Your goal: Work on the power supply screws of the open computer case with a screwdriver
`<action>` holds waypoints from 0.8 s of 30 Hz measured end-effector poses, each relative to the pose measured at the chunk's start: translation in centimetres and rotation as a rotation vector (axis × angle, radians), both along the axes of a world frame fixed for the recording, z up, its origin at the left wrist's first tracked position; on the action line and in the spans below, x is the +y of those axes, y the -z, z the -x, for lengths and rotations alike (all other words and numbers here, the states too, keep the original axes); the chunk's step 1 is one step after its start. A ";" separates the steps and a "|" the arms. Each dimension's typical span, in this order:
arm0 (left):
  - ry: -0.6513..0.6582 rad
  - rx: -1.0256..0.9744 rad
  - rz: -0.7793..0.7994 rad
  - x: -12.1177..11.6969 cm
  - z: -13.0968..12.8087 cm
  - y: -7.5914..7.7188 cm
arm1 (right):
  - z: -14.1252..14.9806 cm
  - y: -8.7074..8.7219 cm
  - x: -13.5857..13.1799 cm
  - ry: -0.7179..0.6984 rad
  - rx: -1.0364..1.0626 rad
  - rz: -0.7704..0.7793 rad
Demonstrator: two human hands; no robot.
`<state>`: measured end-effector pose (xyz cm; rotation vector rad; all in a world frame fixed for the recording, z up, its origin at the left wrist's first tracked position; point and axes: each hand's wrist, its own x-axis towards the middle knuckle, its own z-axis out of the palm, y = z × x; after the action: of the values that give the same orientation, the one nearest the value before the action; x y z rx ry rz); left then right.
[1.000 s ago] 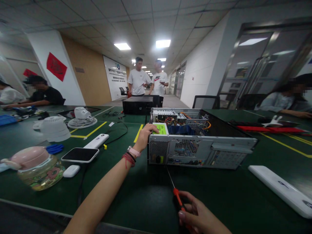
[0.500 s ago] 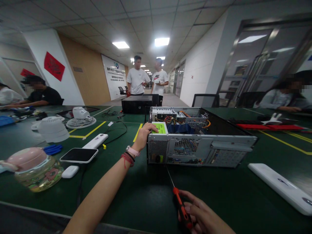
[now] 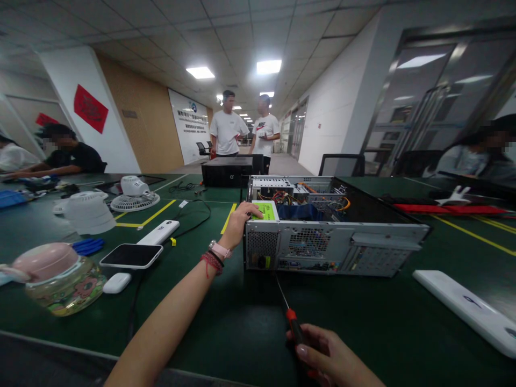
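Observation:
A desktop computer case (image 3: 385, 250) lies on the green table with its upper side uncovered and its back panel facing me. My left hand (image 3: 239, 219) is closed over its near left corner, gripping a power supply with a green label (image 3: 266, 209). Part of the thumb is hidden. Low in front of the case, my right hand (image 3: 328, 352) wraps round a screwdriver with a red and black handle (image 3: 296, 325). Its thin shaft slants up to the bottom edge of the back panel near the power supply; what the tip touches is too small to tell.
A phone (image 3: 131, 256), a white earbud case (image 3: 116, 283) and a pink-lidded bottle (image 3: 60, 279) are left of my arm. Behind them lies a white fan (image 3: 135, 196). A white bar-shaped device (image 3: 463, 309) is at right. Another black case (image 3: 226, 172) stands behind; people are around.
The fingers of my right hand have shifted on the screwdriver handle, with the thumb now stretched along it. My left hand stays on the power supply. The case has not visibly moved.

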<state>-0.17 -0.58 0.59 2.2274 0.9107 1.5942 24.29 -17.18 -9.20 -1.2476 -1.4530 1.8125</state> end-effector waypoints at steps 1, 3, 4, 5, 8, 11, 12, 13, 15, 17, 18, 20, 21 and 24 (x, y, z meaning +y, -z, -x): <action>0.002 -0.003 0.002 0.0 0.0 0.0 | 0.0 -0.1 0.1 -0.006 -0.008 -0.012; 0.002 -0.008 0.009 -0.1 -0.1 -0.1 | 0.1 -0.1 0.1 -0.009 -0.013 -0.020; 0.002 -0.009 0.012 -0.1 -0.1 -0.1 | 0.1 -0.1 0.1 -0.016 -0.012 -0.006; 0.003 -0.012 0.011 -0.2 -0.1 -0.1 | 0.2 -0.1 0.1 -0.030 -0.007 0.020; 0.014 -0.015 -0.002 -0.2 -0.1 -0.2 | 0.2 -0.3 -0.3 -0.072 0.000 0.108; 0.009 -0.013 -0.003 -0.2 -0.1 -0.2 | 0.3 -0.9 -0.8 -0.038 -0.002 0.143; 0.010 -0.014 -0.005 -0.2 -0.1 -0.2 | 0.3 -1.1 -0.9 -0.022 -0.008 0.146; 0.015 -0.017 -0.010 -0.2 -0.1 -0.1 | 0.3 -1.2 -0.9 -0.010 -0.012 0.146; 0.024 -0.021 -0.017 -0.2 -0.1 -0.1 | 0.4 -1.2 -0.8 -0.009 -0.020 0.129; 0.025 -0.020 -0.012 -0.1 -0.1 -0.1 | 0.4 -1.0 -0.6 -0.019 -0.023 0.108; 0.024 -0.021 -0.010 -0.1 -0.1 -0.1 | 0.4 -0.8 -0.4 -0.019 -0.024 0.100; 0.019 -0.018 -0.007 -0.1 -0.1 -0.1 | 0.4 -0.6 -0.3 0.001 -0.016 0.078; 0.013 -0.014 -0.004 -0.1 -0.1 -0.1 | 0.4 -0.6 -0.3 0.013 -0.013 0.071; -0.010 0.005 0.021 -0.1 -0.1 -0.2 | 0.3 -1.0 -0.4 0.026 -0.035 0.083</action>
<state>-0.06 -0.66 0.78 2.2174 0.9368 1.5771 24.03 -17.58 -8.24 -1.3387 -1.3866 1.8595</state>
